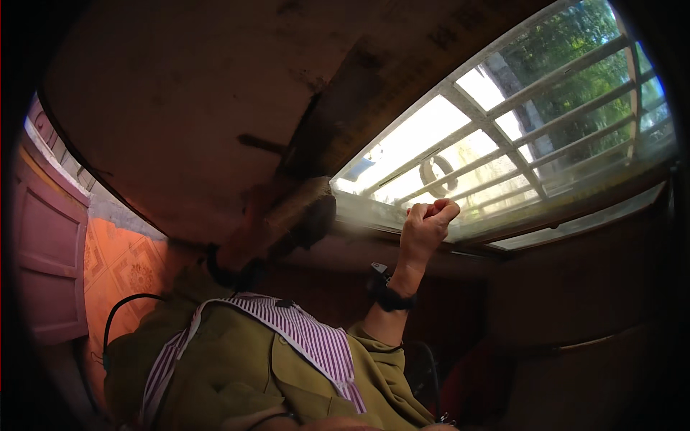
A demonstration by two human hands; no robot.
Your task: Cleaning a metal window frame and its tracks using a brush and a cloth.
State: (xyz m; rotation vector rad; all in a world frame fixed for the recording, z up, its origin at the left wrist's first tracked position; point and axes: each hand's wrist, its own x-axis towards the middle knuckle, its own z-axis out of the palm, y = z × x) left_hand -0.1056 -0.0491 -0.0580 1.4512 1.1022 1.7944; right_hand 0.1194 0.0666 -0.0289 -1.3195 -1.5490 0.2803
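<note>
My left hand [248, 226] lies in deep shadow at the lower left corner of a barred window [496, 136]. Its fingers seem wrapped round a pale brown, blunt-ended thing [305, 201] whose kind I cannot make out; the tip reaches the window's edge. Below that thing is a dark patch too dim to read. My right hand [428, 224] is raised by the sill [474, 226], with its fingers curled in and pressed together. Whether anything is inside that grip is hidden. A black band [395, 298] circles the right wrist.
A dark, stained panel [194, 86] spans the upper left beside the window. Light bars [489, 126] cross the opening, with a round ring shape [436, 176] behind them. Patterned orange floor tiles [118, 262] and a purple-brown panelled door [50, 244] are at the left.
</note>
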